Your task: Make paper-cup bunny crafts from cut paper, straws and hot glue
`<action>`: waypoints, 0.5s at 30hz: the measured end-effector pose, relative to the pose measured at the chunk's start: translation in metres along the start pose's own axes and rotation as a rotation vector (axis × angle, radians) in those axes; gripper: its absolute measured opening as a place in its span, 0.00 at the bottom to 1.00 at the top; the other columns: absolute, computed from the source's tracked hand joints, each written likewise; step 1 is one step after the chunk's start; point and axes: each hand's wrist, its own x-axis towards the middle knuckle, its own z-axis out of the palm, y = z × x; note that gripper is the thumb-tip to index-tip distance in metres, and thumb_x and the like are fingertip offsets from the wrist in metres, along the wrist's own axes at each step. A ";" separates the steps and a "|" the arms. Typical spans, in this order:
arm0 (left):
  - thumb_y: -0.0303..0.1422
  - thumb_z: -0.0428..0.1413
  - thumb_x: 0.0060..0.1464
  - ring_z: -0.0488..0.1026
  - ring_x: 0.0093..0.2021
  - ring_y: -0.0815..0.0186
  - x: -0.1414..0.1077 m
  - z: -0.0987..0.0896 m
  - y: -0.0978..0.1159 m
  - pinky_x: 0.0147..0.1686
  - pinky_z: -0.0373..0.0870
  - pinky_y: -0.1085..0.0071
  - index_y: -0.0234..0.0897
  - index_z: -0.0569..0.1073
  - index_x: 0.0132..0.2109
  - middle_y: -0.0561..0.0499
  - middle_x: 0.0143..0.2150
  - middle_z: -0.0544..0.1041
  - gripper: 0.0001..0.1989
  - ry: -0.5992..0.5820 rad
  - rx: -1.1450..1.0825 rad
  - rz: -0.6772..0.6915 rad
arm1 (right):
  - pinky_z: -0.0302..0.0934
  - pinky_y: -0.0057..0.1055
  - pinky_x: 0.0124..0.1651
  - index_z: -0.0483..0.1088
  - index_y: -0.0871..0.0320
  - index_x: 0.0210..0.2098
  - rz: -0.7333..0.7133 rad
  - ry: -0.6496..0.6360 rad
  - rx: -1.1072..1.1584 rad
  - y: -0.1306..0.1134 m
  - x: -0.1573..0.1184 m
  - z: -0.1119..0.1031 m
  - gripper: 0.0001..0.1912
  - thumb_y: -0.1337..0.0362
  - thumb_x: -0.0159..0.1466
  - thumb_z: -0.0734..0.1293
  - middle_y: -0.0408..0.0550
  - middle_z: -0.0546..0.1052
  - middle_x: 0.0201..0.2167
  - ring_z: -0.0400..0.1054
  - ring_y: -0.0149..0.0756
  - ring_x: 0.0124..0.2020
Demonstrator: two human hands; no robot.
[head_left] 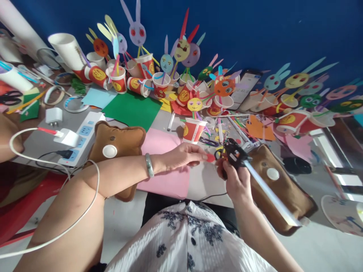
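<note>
My left hand (183, 155), with a bangle on its wrist, pinches a small red paper piece (210, 157) at its fingertips. Wrapped round the handle of a black hot glue gun (236, 153) is my right hand (238, 181). A long translucent glue stick (272, 194) juts from the gun's back end toward the lower right. The gun's nozzle is hard to make out but lies close to the red piece. Just beyond my left hand stands a red-and-white paper cup (193, 131) carrying a yellow smiling paper face (194, 104).
Paper cups with rabbit-like paper heads (137, 34) line the blue wall. Brown cushion-like bags (119, 136) lie on both sides. Pink paper (167, 181), green paper (133, 109) and scraps cover the table. A power strip (85, 132) and white cable (98, 181) are at left.
</note>
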 end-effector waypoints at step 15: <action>0.39 0.57 0.55 0.57 0.26 0.73 0.004 -0.005 -0.008 0.27 0.53 0.73 0.36 0.66 0.27 0.57 0.24 0.61 0.14 0.351 0.228 0.087 | 0.59 0.31 0.19 0.71 0.58 0.40 0.114 -0.233 0.335 -0.020 -0.025 -0.001 0.20 0.46 0.65 0.65 0.47 0.73 0.29 0.64 0.31 0.18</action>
